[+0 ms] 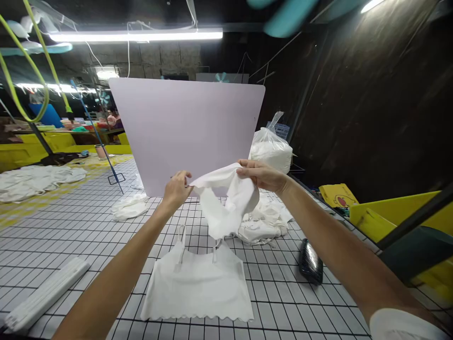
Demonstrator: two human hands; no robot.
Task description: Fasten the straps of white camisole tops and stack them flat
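Observation:
A crumpled white piece of clothing point(226, 208) hangs in the air between my two hands, its exact kind unclear in the folds. My left hand point(178, 190) pinches its left edge. At its upper right, my right hand point(260, 174) grips the fabric between thumb and fingers. Below, a white camisole top point(200, 283) with thin straps and a scalloped hem lies flat on the table. The held cloth's lower end hangs close to one strap. Behind it to the right is a heap of white garments point(265, 222).
A pale upright board point(191, 127) stands behind my hands. A stuffed clear bag point(272, 148) sits right of it. A black shiny case point(310, 262) lies on the grid-patterned tabletop point(283, 302). At left are a white folded bundle point(47, 293) and spread white garments point(38, 182).

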